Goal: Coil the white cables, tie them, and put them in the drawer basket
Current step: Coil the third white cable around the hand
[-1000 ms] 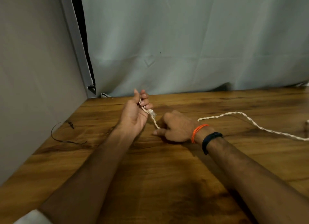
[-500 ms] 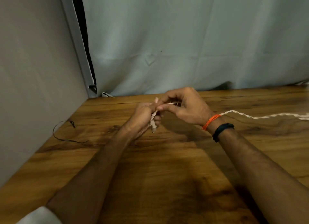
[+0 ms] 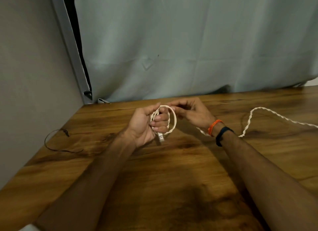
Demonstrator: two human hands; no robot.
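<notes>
The left hand [image 3: 146, 124] curls around a small loop of white cable [image 3: 172, 120] above the table [image 3: 172, 179]; the right hand [image 3: 192, 112] pinches the loop's top. The cable looks light, limp and springy, so each turn likely needs pinning where strands cross.

There are two hands: the left hand [image 3: 143, 123] and the right hand [image 3: 192, 112], both at the centre of the frame. One white cable [image 3: 247, 123] is visible. One dark thin cord [image 3: 56, 144] lies at the left. Two wristbands are on one wrist: one orange band [image 3: 214, 125] and one dark band [image 3: 223, 134].
</notes>
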